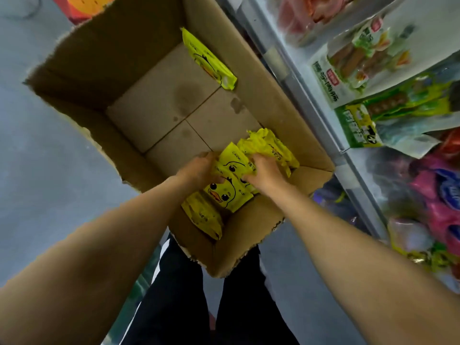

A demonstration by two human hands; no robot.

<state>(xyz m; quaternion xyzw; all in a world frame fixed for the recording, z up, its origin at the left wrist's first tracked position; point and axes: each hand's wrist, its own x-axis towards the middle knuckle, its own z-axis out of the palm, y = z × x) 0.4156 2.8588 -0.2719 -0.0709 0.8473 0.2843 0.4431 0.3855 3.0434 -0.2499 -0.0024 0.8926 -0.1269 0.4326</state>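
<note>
Head view, left hand (199, 169), right hand (264, 171) curled round yellow packets (230, 195), cardboard box (99, 63)

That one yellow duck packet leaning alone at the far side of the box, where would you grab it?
The packet leans tilted on the box wall, so its back is blocked and its upper long edge is exposed. Probably best to pinch that edge from above, through the open top.

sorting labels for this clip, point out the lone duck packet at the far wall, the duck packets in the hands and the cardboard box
lone duck packet (207, 59), head view, middle of its yellow front
held duck packets (224, 192), head view, duck face on the top packet
cardboard box (159, 108), head view, bare bottom panel
</note>
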